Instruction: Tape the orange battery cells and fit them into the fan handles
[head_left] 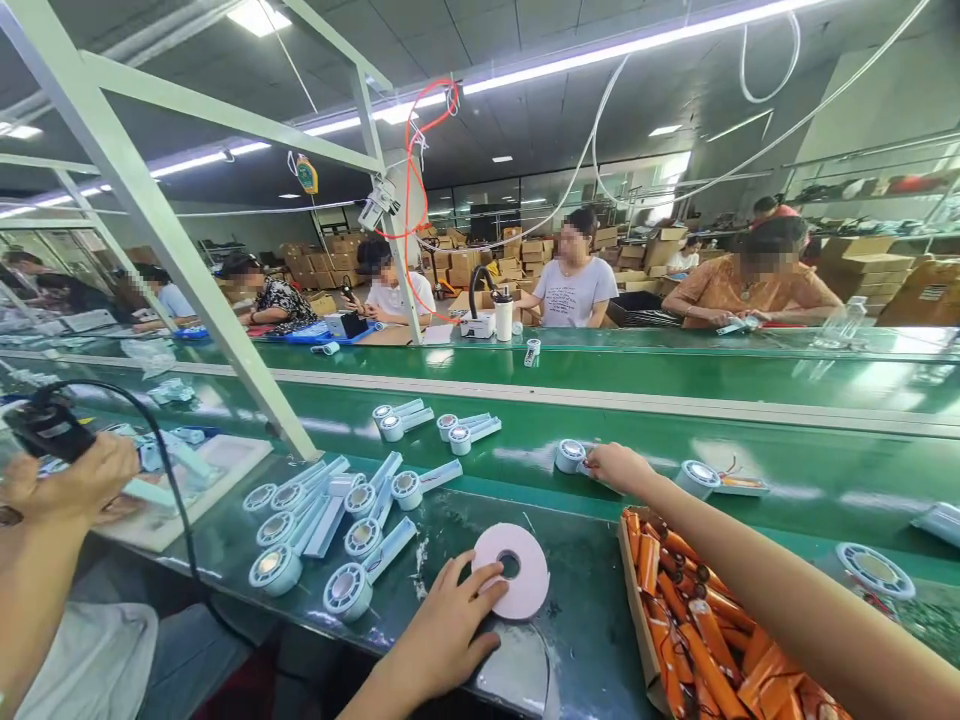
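My left hand (450, 625) lies palm down at the table's front edge, fingers spread, the fingertips touching a flat white roll of tape (529, 585). Stretched out over the green belt, my right hand (619, 468) pinches the handle end of a light-blue handheld fan housing (571, 456); its fingers partly cover that handle. Left of the roll, several similar fan housings (352, 590) lie in a loose group with their round heads toward me. Beneath my right forearm stands a cardboard box (634, 600) full of orange-wrapped batteries (709, 650) with wires.
More fan housings (700, 478) lie along the green belt (525, 400). At left, a co-worker's hand (97, 475) holds a black tool (56, 425) with a cable near a white tray (225, 480). A metal post (187, 250) rises at left. Several people sit across the line.
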